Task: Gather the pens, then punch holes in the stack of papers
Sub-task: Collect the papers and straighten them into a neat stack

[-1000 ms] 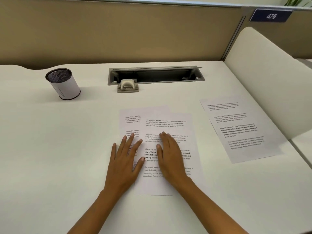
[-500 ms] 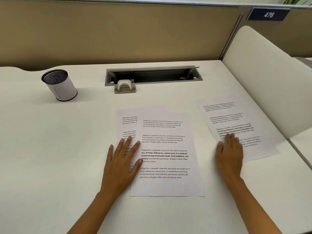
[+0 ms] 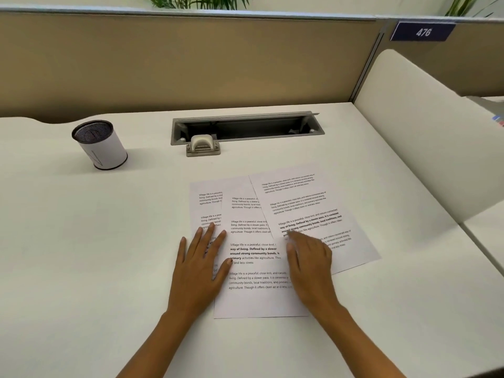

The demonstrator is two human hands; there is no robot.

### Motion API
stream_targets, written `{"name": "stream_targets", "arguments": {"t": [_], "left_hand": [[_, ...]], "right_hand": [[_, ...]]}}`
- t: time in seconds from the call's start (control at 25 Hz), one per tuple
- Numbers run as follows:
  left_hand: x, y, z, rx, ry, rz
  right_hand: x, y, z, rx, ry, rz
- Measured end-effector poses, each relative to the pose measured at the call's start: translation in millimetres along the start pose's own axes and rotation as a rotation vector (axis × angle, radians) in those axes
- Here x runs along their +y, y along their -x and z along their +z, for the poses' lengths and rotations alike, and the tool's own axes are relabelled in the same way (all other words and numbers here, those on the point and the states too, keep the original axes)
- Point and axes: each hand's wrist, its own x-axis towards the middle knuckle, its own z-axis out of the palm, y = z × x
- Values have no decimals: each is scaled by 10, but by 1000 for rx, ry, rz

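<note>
My left hand (image 3: 200, 264) lies flat, fingers spread, on the two overlapped printed sheets (image 3: 253, 268). My right hand (image 3: 309, 261), flat with fingers together, presses the skewed third sheet (image 3: 313, 214) lapping them. Pushing crookedly could crease or fan them. The hole punch (image 3: 203, 145) sits untouched beyond. No pens show; the mesh cup (image 3: 99, 144) probably holds them, though I can't see inside.
</note>
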Motion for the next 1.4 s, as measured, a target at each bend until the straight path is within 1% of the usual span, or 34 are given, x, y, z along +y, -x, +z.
{"name": "stream_targets", "arguments": {"t": [0.08, 0.12, 0.2, 0.24, 0.36, 0.44, 0.52, 0.56, 0.64, 0.72, 0.8, 0.88, 1.08, 1.24, 1.4], "left_hand": [[2, 7, 4, 17, 21, -19], [0, 12, 5, 33, 26, -36], [-3, 22, 8, 65, 26, -82], [-2, 22, 9, 74, 29, -101], [-7, 18, 31, 74, 43, -111], [-21, 18, 45, 79, 40, -108], [-26, 17, 43, 86, 53, -114], [-25, 17, 42, 88, 60, -116], [-30, 27, 41, 88, 71, -116], [-36, 51, 42, 87, 86, -114], [-50, 83, 34, 87, 100, -106], [-51, 100, 18, 89, 116, -102], [-17, 103, -33, 113, 194, -114], [2, 162, -105, 141, 346, -199], [-19, 252, -134, 140, 308, -173]], "right_hand": [[188, -132, -69, 83, -10, 102], [285, -189, -109, 80, 21, 178], [424, -228, -132, 10, 109, 289], [432, -205, -110, -20, 142, 292], [242, -23, 17, -51, 174, 177], [5, 166, 125, -107, 185, 83], [-219, 317, 225, -157, 132, 30], [-299, 346, 243, -155, 79, 41], [-381, 301, 223, -55, -12, 95], [-342, 173, 171, 87, 26, 206], [-273, 42, 106, 109, 62, 374], [-251, -17, 76, 70, 54, 477], [-499, 30, 177, -55, 74, 526], [-729, 71, 222, -127, 175, 606], [-855, 8, 195, -249, 166, 677]]}}
